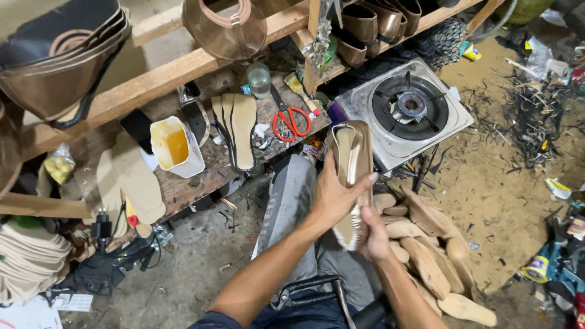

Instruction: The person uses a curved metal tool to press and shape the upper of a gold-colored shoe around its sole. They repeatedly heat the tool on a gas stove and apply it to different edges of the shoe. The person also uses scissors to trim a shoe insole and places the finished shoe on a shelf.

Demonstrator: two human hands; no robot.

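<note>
Far left: a white tub (175, 146) of yellow glue on a wood bench (183, 186), flat soles (236, 128) and red scissors (290, 122) beside it. In the middle: a gold shoe (352, 176) up in the air, left hand (334, 198) wrapped round its side, right hand (375, 234) gripping its lower end. To the right: a stove (407, 109) on the floor, wood shoe forms (429, 259) piled below it.

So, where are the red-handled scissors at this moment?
In the head view, the red-handled scissors lie on the wooden workbench, upper centre, between the stack of insoles on their left and the gas stove on their right, below a glass jar.
</note>
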